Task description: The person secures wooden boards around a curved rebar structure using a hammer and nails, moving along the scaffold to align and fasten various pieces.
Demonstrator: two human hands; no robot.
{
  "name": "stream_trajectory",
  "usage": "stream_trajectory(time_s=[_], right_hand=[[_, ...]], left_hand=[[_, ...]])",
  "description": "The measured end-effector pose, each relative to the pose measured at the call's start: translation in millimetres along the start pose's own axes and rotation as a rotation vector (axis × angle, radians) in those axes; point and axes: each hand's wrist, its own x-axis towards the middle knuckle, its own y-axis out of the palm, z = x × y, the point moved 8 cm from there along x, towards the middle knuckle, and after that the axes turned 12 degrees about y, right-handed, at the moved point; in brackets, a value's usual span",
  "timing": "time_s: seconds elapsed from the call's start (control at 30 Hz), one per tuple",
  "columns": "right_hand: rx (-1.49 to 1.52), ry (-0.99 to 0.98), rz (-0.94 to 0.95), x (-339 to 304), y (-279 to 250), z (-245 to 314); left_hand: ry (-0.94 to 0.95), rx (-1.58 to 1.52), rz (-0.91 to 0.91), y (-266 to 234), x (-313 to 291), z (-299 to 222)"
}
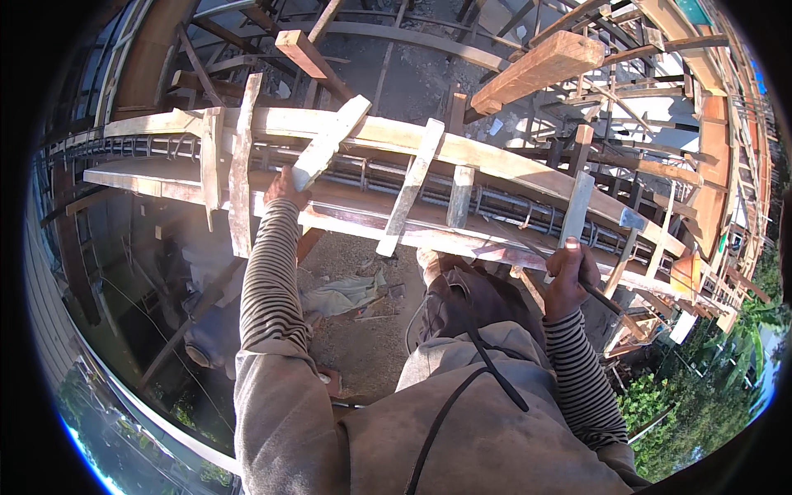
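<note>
A long timber beam form [487, 165] runs across in front of me, with steel reinforcing bars [363, 175] lying between its two side boards. My left hand [286, 190] is closed round the lower end of a short wooden slat [330, 147], which lies slanted across the form's top. My right hand [572, 276] grips a dark, rod-like handle [609, 302]; the tool's kind cannot be made out. The thumb of that hand rests at the bottom end of another pale slat [577, 206]. Between my hands, a slat [411, 188] bridges both side boards.
Two upright slats [242, 165] [211, 161] stand left of my left hand. A thick timber [540, 70] juts up at the far right. Timber props and framing surround the form. Below are bare ground [355, 330] and a crumpled pale sack [345, 295]. Green plants [668, 412] grow at lower right.
</note>
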Motion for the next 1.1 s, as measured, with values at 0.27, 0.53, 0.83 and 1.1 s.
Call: stream_trajectory(time_s=[0.27,0.53,0.83,1.1], right_hand=[[0.058,0.057,-0.032,4.4,1.9,-2.9],[0.031,0.071,-0.019,9.1,9.8,1.9],[-0.014,0.009,-0.019,9.3,5.6,3.6],[-0.023,0.026,-0.023,4.5,3.2,0.9]], left_hand=[[-0.093,0.011,0.07,-9.4,-5.6,-9.5],[-0.104,0.065,0.159,-22.7,-12.1,-14.7],[0.04,0.088,0.283,-40.7,7.7,-10.3],[-0.001,0.082,0.234,-35.6,-1.9,-25.4]])
